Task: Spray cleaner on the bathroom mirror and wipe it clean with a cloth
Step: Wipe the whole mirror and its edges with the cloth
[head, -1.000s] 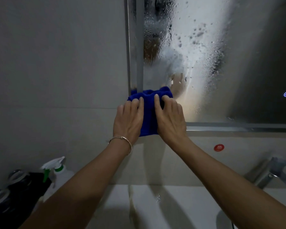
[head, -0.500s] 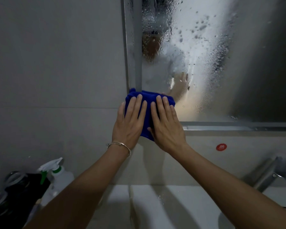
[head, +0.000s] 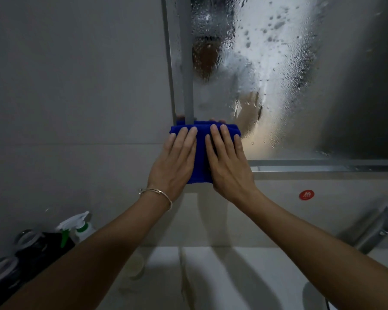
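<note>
A folded blue cloth (head: 201,153) lies flat against the lower left corner of the bathroom mirror (head: 278,86). My left hand (head: 175,162) and my right hand (head: 227,162) press on it side by side with straight fingers. The mirror glass is covered with white spray foam and droplets across its middle. A white spray bottle with a green trigger (head: 76,229) stands at the lower left, behind my left forearm.
A grey tiled wall (head: 76,86) fills the left. Below lies a white sink counter (head: 222,276), with a chrome tap (head: 374,231) at the right and dark containers (head: 14,260) at the left. A red round sticker (head: 306,194) sits under the mirror frame.
Both hands' fingers have straightened out flat on the cloth, which now lies flatter against the mirror corner. The view has tilted slightly upward.
</note>
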Action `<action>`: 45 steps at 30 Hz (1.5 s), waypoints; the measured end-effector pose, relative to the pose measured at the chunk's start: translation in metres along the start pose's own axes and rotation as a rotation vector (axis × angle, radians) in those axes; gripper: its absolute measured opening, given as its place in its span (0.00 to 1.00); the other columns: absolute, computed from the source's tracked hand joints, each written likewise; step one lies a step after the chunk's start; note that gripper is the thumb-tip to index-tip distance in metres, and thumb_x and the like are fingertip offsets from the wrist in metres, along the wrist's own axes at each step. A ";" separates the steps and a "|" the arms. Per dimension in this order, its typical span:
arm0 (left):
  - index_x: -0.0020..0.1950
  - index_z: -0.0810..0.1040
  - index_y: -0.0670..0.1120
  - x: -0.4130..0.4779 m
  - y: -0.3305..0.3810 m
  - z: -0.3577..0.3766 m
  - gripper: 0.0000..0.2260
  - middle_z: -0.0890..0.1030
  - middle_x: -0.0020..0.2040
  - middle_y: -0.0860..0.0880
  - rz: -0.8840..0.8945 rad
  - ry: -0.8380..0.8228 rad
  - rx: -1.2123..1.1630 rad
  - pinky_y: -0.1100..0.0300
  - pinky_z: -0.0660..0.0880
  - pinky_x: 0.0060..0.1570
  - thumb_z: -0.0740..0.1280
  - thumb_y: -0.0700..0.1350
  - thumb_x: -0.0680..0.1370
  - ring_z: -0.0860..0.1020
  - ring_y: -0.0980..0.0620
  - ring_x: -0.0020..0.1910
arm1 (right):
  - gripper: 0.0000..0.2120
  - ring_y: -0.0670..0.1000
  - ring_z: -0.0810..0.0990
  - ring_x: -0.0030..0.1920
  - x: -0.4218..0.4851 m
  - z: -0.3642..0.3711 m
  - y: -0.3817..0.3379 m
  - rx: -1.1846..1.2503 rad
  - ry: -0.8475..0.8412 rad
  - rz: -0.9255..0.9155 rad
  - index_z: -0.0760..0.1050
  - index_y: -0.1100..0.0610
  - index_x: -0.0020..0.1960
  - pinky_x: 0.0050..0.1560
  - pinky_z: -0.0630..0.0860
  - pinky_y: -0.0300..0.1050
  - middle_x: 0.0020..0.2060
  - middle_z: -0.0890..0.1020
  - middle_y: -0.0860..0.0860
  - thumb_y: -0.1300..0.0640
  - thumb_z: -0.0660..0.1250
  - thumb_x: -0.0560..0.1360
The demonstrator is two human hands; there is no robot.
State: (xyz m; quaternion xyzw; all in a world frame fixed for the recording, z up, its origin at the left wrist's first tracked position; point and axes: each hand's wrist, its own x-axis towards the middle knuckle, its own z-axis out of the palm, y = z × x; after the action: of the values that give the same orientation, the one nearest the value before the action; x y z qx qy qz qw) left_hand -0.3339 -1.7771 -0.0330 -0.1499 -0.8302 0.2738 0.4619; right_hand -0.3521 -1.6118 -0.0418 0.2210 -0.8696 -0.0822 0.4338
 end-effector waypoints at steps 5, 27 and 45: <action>0.73 0.37 0.35 -0.001 0.011 0.002 0.38 0.42 0.74 0.34 -0.032 -0.150 -0.168 0.46 0.50 0.73 0.61 0.46 0.77 0.46 0.37 0.75 | 0.41 0.60 0.60 0.69 0.003 -0.003 -0.013 0.009 0.067 0.061 0.59 0.64 0.72 0.70 0.59 0.60 0.69 0.61 0.60 0.57 0.74 0.64; 0.75 0.35 0.40 -0.017 0.015 0.050 0.43 0.32 0.75 0.41 -0.083 0.004 -0.167 0.47 0.38 0.73 0.65 0.46 0.75 0.35 0.42 0.74 | 0.45 0.57 0.38 0.76 -0.019 0.055 -0.025 0.148 0.170 0.005 0.37 0.58 0.77 0.75 0.41 0.57 0.76 0.36 0.56 0.43 0.61 0.75; 0.76 0.37 0.43 -0.016 0.026 0.043 0.31 0.35 0.76 0.44 -0.168 0.086 -0.450 0.49 0.42 0.74 0.51 0.47 0.79 0.39 0.46 0.75 | 0.27 0.51 0.41 0.77 -0.012 0.066 -0.032 0.258 0.330 0.125 0.40 0.54 0.78 0.76 0.42 0.52 0.78 0.40 0.50 0.50 0.46 0.83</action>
State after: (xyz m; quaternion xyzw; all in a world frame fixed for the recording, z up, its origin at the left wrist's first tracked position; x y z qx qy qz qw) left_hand -0.3626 -1.7775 -0.0777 -0.1908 -0.8594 0.0358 0.4729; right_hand -0.3883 -1.6379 -0.1010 0.2307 -0.8022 0.0940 0.5425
